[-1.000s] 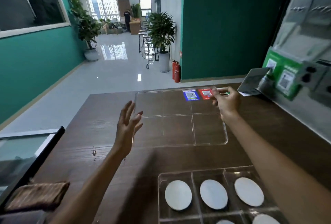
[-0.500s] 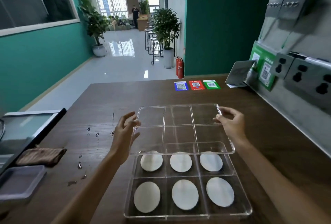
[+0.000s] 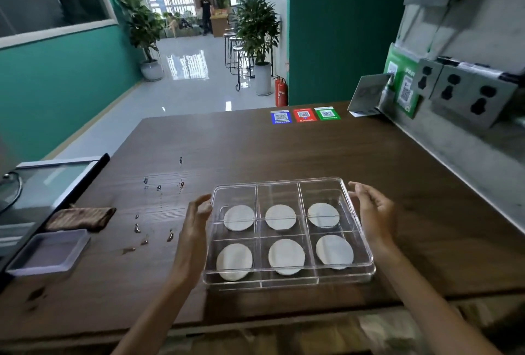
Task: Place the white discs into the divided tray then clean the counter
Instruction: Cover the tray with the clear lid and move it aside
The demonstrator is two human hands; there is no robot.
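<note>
The divided tray (image 3: 287, 278) sits at the counter's (image 3: 284, 150) six o'clock edge, six white discs (image 3: 286, 256) inside, clear lid (image 3: 279, 184) on top. The left hand (image 3: 196, 221) grips the lid's nine o'clock edge; the right hand (image 3: 375, 212) grips its three o'clock edge; droplets (image 3: 159, 212) lie at ten o'clock.

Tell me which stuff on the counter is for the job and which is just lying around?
For the job: divided tray, white discs, clear lid, brown cloth, spilled drops.

Lying about: coloured code stickers, small lilac tray, wall sockets.
</note>
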